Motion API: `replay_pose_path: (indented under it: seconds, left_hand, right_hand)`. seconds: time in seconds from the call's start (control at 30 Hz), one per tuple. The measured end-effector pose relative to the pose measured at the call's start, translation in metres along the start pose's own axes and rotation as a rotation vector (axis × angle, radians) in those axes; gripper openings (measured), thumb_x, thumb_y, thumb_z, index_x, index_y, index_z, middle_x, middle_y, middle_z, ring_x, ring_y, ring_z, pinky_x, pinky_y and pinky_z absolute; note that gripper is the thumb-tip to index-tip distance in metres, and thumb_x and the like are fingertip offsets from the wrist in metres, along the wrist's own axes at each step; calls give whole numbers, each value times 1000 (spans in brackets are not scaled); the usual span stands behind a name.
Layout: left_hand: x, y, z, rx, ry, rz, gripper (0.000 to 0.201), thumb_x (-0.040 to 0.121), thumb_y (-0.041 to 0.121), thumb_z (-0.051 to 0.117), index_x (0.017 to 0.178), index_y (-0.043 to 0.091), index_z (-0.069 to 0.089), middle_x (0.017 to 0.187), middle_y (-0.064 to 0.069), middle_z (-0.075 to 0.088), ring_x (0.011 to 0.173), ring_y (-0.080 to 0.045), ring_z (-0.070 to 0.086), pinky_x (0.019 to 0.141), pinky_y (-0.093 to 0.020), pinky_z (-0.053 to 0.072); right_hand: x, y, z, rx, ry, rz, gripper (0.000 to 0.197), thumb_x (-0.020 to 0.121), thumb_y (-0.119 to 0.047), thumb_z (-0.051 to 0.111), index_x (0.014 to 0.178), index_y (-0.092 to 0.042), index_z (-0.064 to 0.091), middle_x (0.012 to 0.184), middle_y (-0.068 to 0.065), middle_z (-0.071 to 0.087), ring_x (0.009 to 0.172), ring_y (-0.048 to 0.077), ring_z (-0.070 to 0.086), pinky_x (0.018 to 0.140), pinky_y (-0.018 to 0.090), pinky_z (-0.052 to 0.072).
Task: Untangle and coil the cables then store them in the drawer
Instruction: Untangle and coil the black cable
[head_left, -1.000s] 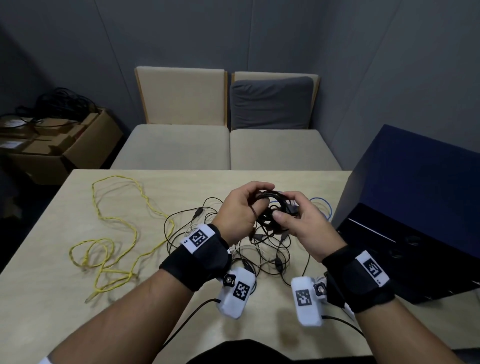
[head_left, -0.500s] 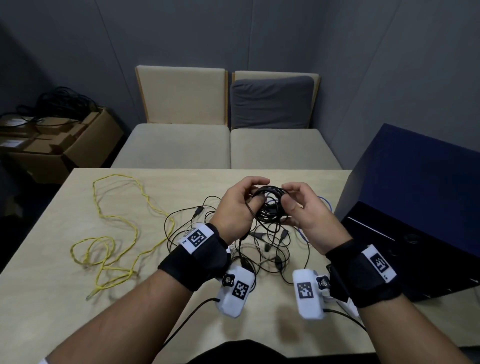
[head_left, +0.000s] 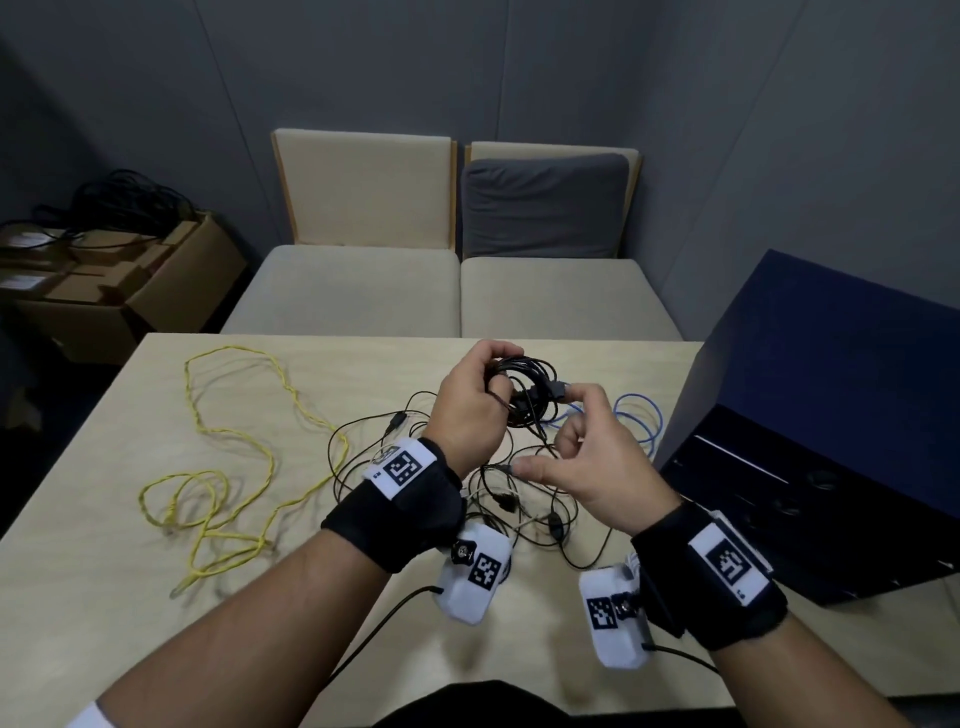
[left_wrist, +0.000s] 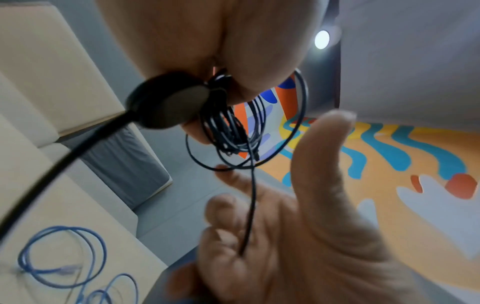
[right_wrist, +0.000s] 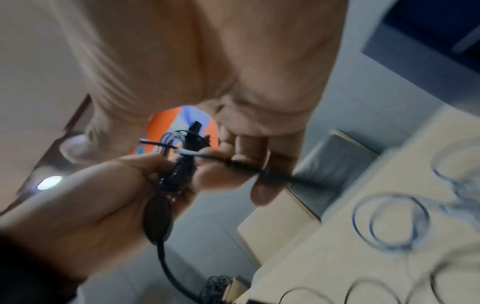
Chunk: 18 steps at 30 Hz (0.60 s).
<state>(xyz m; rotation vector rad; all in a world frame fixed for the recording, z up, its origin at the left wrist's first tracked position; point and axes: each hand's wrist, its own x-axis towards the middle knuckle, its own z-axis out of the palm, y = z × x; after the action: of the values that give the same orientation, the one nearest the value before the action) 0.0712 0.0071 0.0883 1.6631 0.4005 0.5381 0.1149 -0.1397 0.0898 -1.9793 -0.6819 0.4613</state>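
Observation:
My left hand (head_left: 491, 387) grips a small coil of thin black cable (head_left: 527, 392) above the table. The left wrist view shows the same coil (left_wrist: 233, 127) bunched under the fingers. My right hand (head_left: 563, 431) sits just right of and below the coil, fingers curled, and pinches a loose black strand (right_wrist: 233, 163) coming off it. That strand (left_wrist: 250, 205) runs down from the coil into the right hand's fingers. A black cable tangle (head_left: 524, 506) lies on the table under both hands. The dark blue drawer unit (head_left: 841, 395) stands at the right with a drawer (head_left: 769, 493) pulled out.
A yellow cable (head_left: 234, 441) sprawls in loose loops over the left of the wooden table (head_left: 363, 374). A blue cable (head_left: 641, 415) lies looped beside the drawer unit. Two beige seats (head_left: 447, 291) stand past the far edge, and cardboard boxes (head_left: 130, 280) sit at far left.
Both hands were together on the coil. The right hand has since dropped down and toward me, pulling a strand out of it. The left hand has stayed in place, still gripping the coil.

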Motion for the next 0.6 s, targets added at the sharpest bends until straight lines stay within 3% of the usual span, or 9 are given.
replay_pose_path:
  seconds: [0.1, 0.17, 0.23, 0.33, 0.47, 0.6]
  left_hand:
    - [-2, 2, 0, 38, -71, 0, 34, 89, -7, 41, 98, 22, 56, 85, 6, 60, 75, -11, 57, 65, -14, 48]
    - [-2, 3, 0, 26, -140, -5, 32, 89, -6, 46, 102, 21, 55, 89, -1, 63, 78, -12, 59, 72, -16, 49]
    - [-1, 2, 0, -25, -193, -38, 30, 90, -3, 53, 112, 18, 54, 101, -10, 66, 88, -15, 63, 85, -25, 52]
    - [0, 1, -3, -74, -261, -131, 34, 92, 4, 57, 125, 8, 52, 108, -12, 66, 97, -18, 64, 92, -30, 51]
    - [1, 1, -11, -57, -363, -190, 10, 94, 8, 56, 102, 5, 62, 91, -8, 67, 83, -17, 63, 80, -30, 52]
    - [1, 4, -16, -68, -417, -182, 5, 95, 12, 56, 93, 9, 60, 86, -4, 66, 82, -17, 62, 80, -35, 52]
  right_hand:
    - [5, -5, -2, -55, 206, -73, 21, 85, -31, 69, 91, -27, 49, 60, 3, 47, 54, 16, 45, 55, 33, 39]
    - [12, -3, -7, 21, 266, -32, 13, 89, -30, 63, 84, -24, 53, 64, 13, 50, 53, 16, 44, 52, 30, 35]
    - [16, -1, -10, 118, 263, 25, 13, 87, -32, 60, 81, -23, 54, 65, 17, 49, 52, 19, 42, 54, 30, 32]
    - [17, -3, -12, 261, 223, 29, 16, 90, -23, 57, 78, -16, 51, 56, -1, 41, 48, 17, 36, 49, 31, 29]
    - [18, -5, -14, 198, 201, 11, 18, 94, -18, 57, 77, -11, 51, 51, -2, 45, 42, 15, 40, 41, 24, 29]
    - [21, -4, -18, 142, 119, 85, 33, 95, -26, 57, 68, -8, 50, 51, 2, 38, 43, 20, 39, 42, 24, 29]
